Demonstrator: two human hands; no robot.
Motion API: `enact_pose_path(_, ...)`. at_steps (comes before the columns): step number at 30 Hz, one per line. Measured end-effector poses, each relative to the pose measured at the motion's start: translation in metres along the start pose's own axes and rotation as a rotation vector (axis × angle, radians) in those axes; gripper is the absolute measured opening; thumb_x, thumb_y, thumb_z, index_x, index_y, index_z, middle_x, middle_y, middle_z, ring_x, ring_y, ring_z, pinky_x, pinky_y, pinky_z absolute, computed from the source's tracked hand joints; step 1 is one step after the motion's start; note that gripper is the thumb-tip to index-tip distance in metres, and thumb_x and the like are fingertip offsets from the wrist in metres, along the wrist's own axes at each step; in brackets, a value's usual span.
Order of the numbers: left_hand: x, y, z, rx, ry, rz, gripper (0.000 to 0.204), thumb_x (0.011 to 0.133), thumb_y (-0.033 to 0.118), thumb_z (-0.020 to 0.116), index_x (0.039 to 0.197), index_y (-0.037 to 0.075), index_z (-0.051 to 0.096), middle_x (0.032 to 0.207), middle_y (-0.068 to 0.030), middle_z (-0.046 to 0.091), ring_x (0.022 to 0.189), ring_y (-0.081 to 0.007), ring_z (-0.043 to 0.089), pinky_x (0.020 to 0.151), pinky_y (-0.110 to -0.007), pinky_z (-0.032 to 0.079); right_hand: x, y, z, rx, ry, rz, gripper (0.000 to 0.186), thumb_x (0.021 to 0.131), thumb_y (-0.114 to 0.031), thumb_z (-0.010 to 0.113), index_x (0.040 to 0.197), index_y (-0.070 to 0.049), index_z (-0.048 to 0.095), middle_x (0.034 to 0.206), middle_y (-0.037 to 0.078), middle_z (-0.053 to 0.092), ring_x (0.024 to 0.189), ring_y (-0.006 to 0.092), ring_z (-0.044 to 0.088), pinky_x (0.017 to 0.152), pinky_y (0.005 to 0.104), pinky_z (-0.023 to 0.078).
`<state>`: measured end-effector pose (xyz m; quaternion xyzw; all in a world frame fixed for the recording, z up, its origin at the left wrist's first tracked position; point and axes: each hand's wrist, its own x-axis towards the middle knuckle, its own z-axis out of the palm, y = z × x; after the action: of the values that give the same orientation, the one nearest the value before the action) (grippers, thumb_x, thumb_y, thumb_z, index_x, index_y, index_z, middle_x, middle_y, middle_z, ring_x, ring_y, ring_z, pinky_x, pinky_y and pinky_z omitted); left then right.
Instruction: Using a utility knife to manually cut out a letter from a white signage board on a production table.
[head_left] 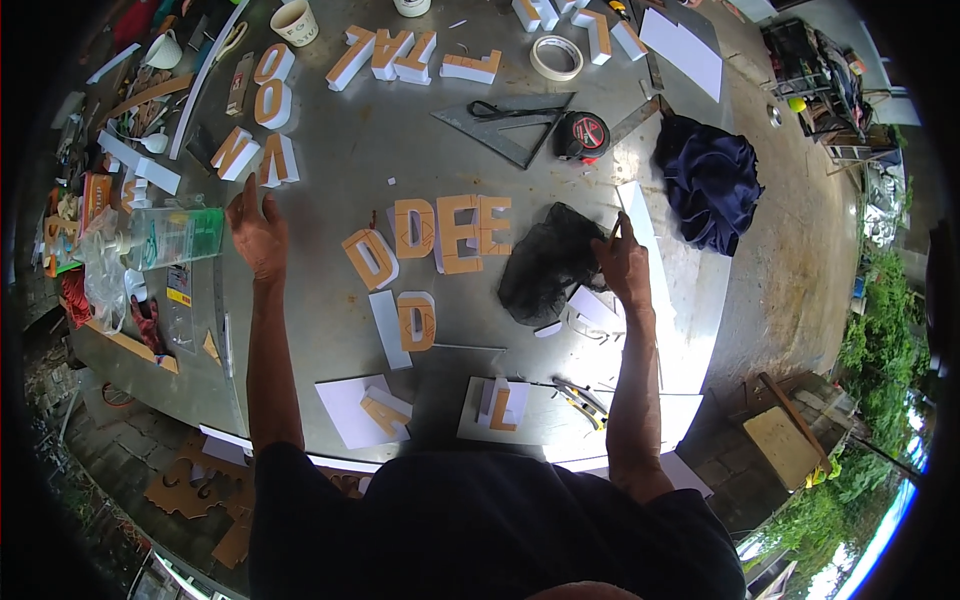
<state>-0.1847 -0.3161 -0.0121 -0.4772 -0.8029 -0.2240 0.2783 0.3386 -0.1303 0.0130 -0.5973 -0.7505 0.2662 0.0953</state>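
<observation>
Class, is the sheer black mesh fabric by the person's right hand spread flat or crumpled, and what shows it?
Crumpled: the sheer black mesh fabric lies bunched by the right hand, with wrinkles and darker overlapping layers.

A tape measure [582,136], set square [468,118] and cut-out letters [450,238] suggest a workshop.

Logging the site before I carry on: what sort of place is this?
Most likely a small craft workshop, perhaps for signs: brown-faced, white-sided block letters lie about a table, along with a rounded black-and-red tape measure and a grey triangular set square.
</observation>
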Motion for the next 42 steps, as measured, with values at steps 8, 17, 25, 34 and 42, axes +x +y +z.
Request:
enact_pose_path(8,-0.051,0.051,-0.081,-0.419,-0.247,-0.355,0.035,0.092,0.003,0.070,0.127,0.004,0.068,0.085,-0.0068,0.075,0.066,-0.0153,0.070,0.060,-0.030,0.056,0.008,0.033,0.014,-0.120,-0.049,0.004,0.065,0.093,-0.029,0.066,0.148,-0.003,0.040,0.096,0.031,0.071,0.091,0.0494,0.069,0.080,0.0545,0.055)
enact_pose_path(17,-0.134,0.154,-0.171,-0.823,-0.532,-0.579,0.017,0.095,0.009,0.071,0.110,0.001,0.074,0.059,0.0031,0.054,0.055,-0.0029,0.044,0.052,-0.024,0.036,-0.068,0.035,-0.006,0.114,0.220,-0.057,0.042,0.097,-0.026,0.065,0.130,0.000,0.060,0.086,0.021,0.072,0.077,0.0342,0.072,0.074,0.0434,0.055)
enact_pose_path(25,-0.192,0.209,-0.214,-1.034,-0.743,-0.602,0.019,0.097,0.015,0.072,0.109,0.000,0.074,0.062,0.0011,0.059,0.055,-0.0031,0.051,0.052,-0.023,0.040,-0.148,0.064,0.002,0.324,0.189,0.103,0.027,0.098,-0.024,0.064,0.110,-0.001,0.071,0.071,0.014,0.068,0.061,0.0221,0.064,0.061,0.0363,0.050)
enact_pose_path(34,-0.198,0.212,-0.216,-1.036,-0.894,-0.522,0.023,0.096,0.015,0.071,0.115,0.002,0.073,0.070,-0.0039,0.069,0.063,-0.0072,0.061,0.060,-0.025,0.048,-0.129,0.056,0.002,0.325,0.180,0.041,0.028,0.098,-0.026,0.063,0.108,0.000,0.071,0.081,0.016,0.073,0.068,0.0260,0.070,0.067,0.0376,0.054)
enact_pose_path(42,-0.205,0.210,-0.214,-0.983,-1.048,-0.548,0.027,0.095,0.016,0.071,0.119,0.003,0.072,0.079,-0.0096,0.074,0.070,-0.0125,0.069,0.066,-0.028,0.053,-0.037,0.008,-0.023,0.343,0.056,0.010,0.028,0.096,-0.025,0.062,0.105,0.000,0.072,0.077,0.015,0.072,0.068,0.0254,0.070,0.069,0.0362,0.054)
